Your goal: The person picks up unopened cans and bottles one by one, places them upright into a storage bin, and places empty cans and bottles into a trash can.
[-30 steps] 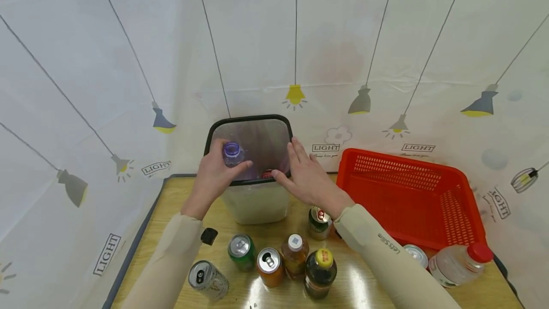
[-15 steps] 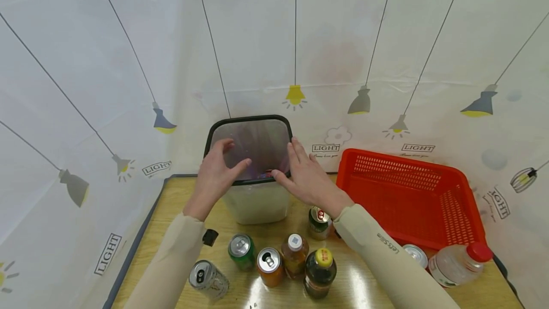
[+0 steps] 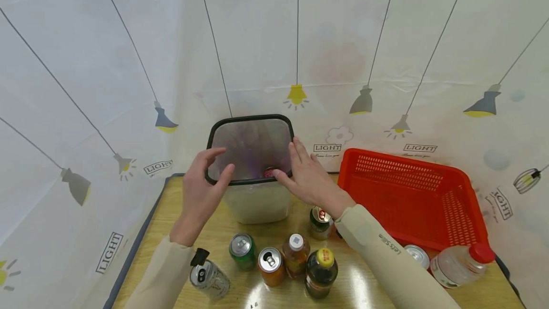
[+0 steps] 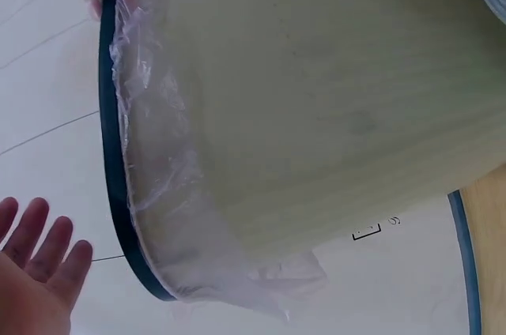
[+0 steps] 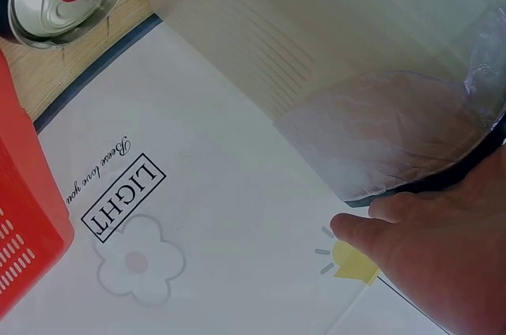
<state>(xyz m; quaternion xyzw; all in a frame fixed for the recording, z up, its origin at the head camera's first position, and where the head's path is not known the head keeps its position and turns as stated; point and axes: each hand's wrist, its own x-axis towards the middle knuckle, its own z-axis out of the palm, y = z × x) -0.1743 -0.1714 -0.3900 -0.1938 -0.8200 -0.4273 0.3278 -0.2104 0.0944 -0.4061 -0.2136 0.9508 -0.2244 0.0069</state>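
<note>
A pale waste bin (image 3: 257,204) with a black rim (image 3: 253,117) stands at the table's far side. Its clear plastic liner (image 4: 158,153) folds over the rim in the left wrist view. Something red (image 3: 269,171) shows inside the bin, only partly visible. My left hand (image 3: 201,192) hovers by the bin's near left corner, thumb and fingers apart, holding nothing. On the right side of the rim rests my right hand (image 3: 310,178), its fingers (image 5: 371,228) extended against the edge in the right wrist view.
Nearer me stand a silver can (image 3: 210,280), green can (image 3: 242,251), orange can (image 3: 271,268), amber bottle (image 3: 296,256), dark yellow-capped bottle (image 3: 320,273) and dark green can (image 3: 320,225). Right are a red basket (image 3: 403,209), a can (image 3: 417,255) and a red-capped bottle (image 3: 459,266).
My left hand held a clear bottle with a purple neck over the bin; it let go and the bottle dropped inside. The hand then drew back left and toward me. My right hand stayed put.
</note>
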